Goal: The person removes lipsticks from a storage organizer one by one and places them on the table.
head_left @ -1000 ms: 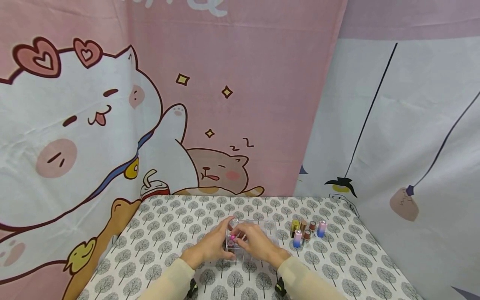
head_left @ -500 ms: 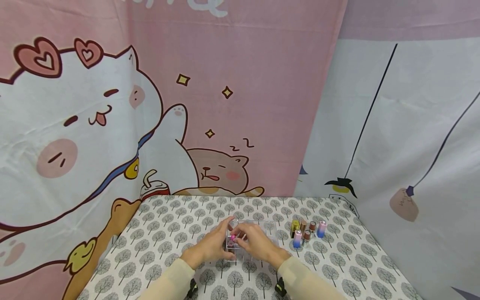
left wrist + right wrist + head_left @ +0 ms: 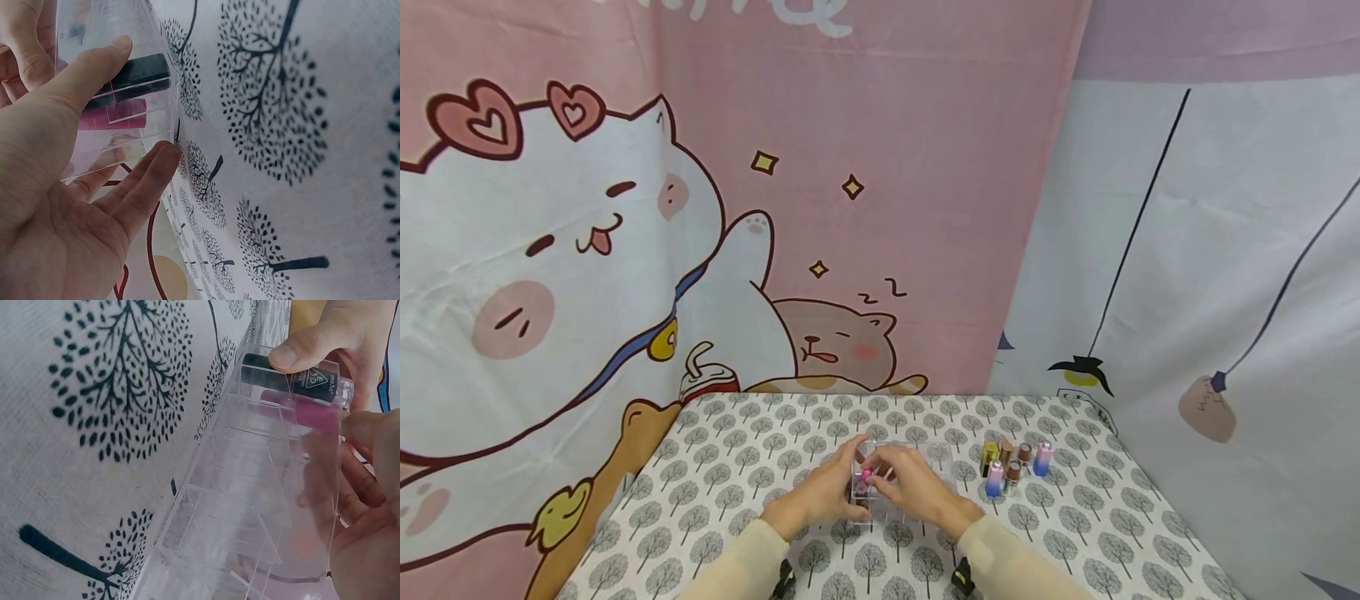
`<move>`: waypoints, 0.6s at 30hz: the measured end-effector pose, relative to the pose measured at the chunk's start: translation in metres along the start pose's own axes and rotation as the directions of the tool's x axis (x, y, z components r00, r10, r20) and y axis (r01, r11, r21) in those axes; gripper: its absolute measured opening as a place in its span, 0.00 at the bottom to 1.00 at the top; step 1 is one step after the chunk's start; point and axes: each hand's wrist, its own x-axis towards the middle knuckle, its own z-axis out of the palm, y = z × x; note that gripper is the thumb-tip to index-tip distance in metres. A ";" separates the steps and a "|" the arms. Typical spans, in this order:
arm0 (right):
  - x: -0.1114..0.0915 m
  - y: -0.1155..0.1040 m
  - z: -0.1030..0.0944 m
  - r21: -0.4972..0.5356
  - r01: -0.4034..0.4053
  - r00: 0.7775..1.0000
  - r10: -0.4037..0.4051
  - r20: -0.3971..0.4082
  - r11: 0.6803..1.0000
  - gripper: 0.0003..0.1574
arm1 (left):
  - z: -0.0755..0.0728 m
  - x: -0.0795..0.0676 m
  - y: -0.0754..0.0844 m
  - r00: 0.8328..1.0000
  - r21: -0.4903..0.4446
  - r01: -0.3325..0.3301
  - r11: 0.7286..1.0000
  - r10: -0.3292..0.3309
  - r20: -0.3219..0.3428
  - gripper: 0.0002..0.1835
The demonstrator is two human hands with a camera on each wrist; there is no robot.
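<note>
A clear plastic organizer (image 3: 212, 528) with several compartments stands on the cloth in front of me. My left hand (image 3: 826, 492) grips its left end, thumb on the near wall and fingers spread along the end and far side. In the end compartment is a black tube (image 3: 142, 74) with white lettering and a clear tip, upright beside a pink lipstick tube (image 3: 317, 415). My right hand (image 3: 916, 483) reaches over the organizer and pinches the top of the pink tube. The right wrist view shows the pink tube's lower part down inside the compartment.
Right of the organizer stand two pink-and-blue tubes (image 3: 995, 479), two brown-capped tubes (image 3: 1013, 472), a yellow-and-black tube (image 3: 990, 454) and a tan tube (image 3: 1006, 452). The tree-print cloth (image 3: 737, 442) reaches back to a cartoon curtain (image 3: 925, 250).
Hands, pink tube and organizer hold almost the same positions throughout. The head view tilts very slightly.
</note>
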 end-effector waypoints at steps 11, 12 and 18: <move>-0.006 -0.004 0.000 0.018 0.009 1.000 -0.009 -0.016 1.000 0.13 | 0.002 0.000 0.000 1.000 -0.001 0.009 1.000 -0.009 -0.005 0.77; -0.007 -0.004 0.000 0.017 0.014 1.000 -0.013 -0.020 1.000 0.14 | 0.002 0.001 0.000 1.000 0.003 0.008 1.000 -0.008 -0.006 0.77; -0.010 -0.006 -0.003 -0.006 0.040 0.998 -0.040 -0.047 0.999 0.15 | 0.002 0.001 0.000 1.000 0.003 0.005 1.000 -0.005 -0.009 0.77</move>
